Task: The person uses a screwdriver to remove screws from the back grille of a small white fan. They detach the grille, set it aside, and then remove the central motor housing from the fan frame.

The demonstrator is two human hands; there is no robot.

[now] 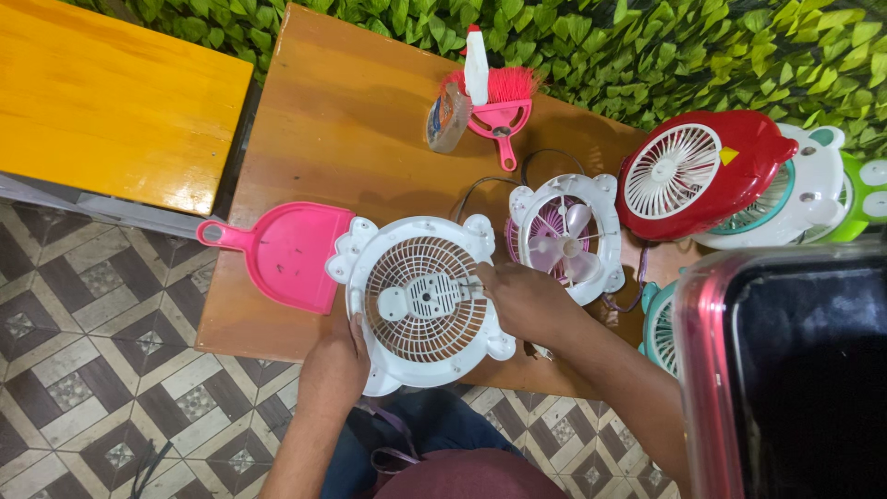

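White plastic fan grille [420, 300], frame centre: light, thin-ribbed, likely fragile.
Left hand [334, 365] grips its lower rim; right hand [525, 298] pinches a tool at its hub.

A round white fan grille [420, 300] with a lobed rim was held flat at the tabletop's [342, 120] near edge, its slotted hub facing up.

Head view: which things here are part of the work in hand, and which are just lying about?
In hand:
- white fan grille, steadied by the left hand
- right hand, fingers at the grille's hub
- open fan half with blades

Lying about:
- pink dustpan
- small brush
- tape roll
- red fan
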